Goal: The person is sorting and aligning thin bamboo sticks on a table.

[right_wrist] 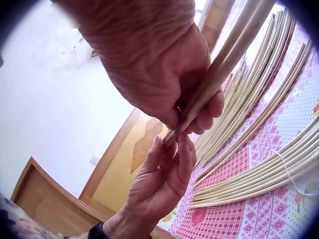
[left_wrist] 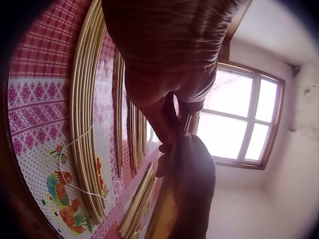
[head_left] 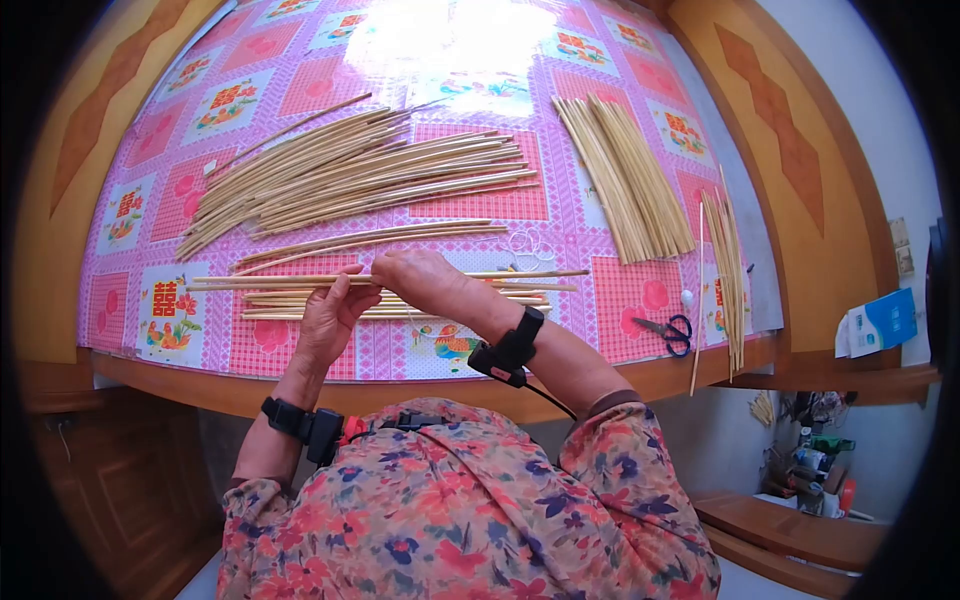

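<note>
Two pale thin sticks stretch sideways above the near side of the table. My left hand pinches them between thumb and fingers. Right beside it, my right hand has its fingers curled round the same sticks. In the right wrist view, the two sticks run through the right hand, and the left hand's fingertips meet them just below. Beneath the hands lies a row of similar sticks, with white string across it. Part of the row is hidden by my hands.
Behind lie a few sticks, then a large spread pile. White string loops rest near them. To the right are a wide bundle, a narrower bundle and scissors. A patterned cloth covers the table.
</note>
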`<action>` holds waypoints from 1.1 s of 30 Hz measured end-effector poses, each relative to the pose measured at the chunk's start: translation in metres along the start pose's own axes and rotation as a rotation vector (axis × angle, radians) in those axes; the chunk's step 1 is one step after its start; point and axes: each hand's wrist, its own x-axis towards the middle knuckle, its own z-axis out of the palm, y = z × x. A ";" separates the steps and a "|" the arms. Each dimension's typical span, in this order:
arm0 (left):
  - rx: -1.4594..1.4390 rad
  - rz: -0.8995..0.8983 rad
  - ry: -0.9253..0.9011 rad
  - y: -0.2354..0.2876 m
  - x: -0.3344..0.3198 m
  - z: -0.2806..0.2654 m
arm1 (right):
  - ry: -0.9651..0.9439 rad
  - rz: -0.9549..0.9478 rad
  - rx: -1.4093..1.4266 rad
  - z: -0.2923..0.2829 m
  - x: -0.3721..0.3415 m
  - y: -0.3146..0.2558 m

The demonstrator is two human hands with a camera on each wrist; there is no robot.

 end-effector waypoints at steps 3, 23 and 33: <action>-0.004 -0.019 0.030 -0.001 -0.002 -0.002 | -0.045 0.085 0.077 0.012 0.003 0.002; -0.018 0.130 0.102 0.045 -0.034 -0.053 | 0.111 0.421 0.245 -0.074 -0.123 0.052; -0.034 0.100 0.080 0.042 -0.030 -0.061 | 0.241 0.592 0.912 -0.069 -0.156 0.058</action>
